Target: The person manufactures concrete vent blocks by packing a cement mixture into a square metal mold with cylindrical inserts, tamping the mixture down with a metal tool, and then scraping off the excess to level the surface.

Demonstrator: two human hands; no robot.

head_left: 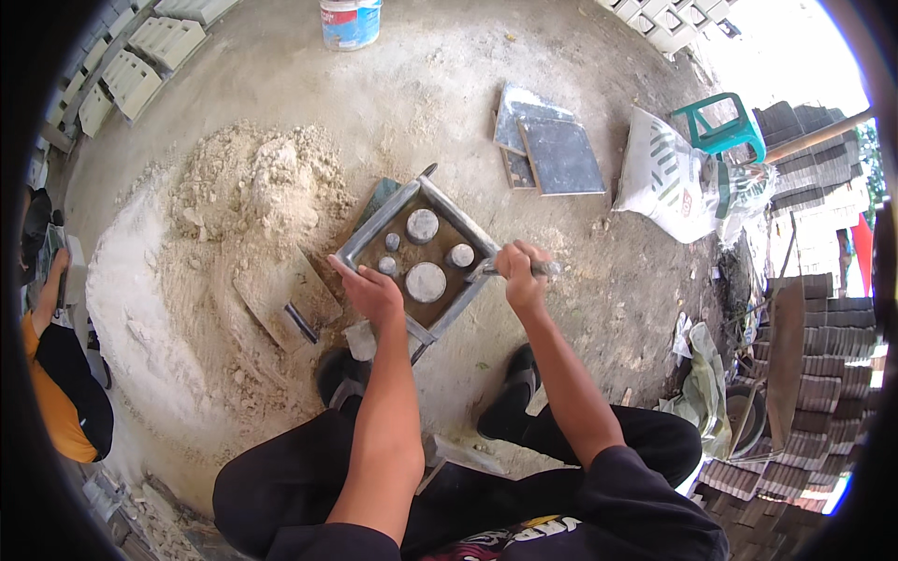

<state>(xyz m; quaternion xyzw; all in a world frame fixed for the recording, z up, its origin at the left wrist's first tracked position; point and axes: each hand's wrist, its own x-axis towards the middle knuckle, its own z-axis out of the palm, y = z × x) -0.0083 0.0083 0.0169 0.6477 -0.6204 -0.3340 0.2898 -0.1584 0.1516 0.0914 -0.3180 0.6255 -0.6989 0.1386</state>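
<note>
A square grey mould frame [456,316] is tilted in front of me above the ground. Inside it, several round grey plugs of different sizes, such as the large one [426,282], stand up from a sandy brown bed. My left hand [377,295] holds the frame's left side, fingers along the outer edge and thumb near the rim. At the right side, my right hand [526,273] is closed in a fist around a grey bar-like handle [545,268] meeting the frame. Whether that handle is fixed to the frame, I cannot tell.
Left of the mould lies a heap of sandy mix [267,182], with a flat board [285,299] on its near side. Dark square plates [561,154], a white sack [662,173] and a green stool [725,131] stand beyond. A bucket [351,26] is far off. Another person [65,393] sits at left.
</note>
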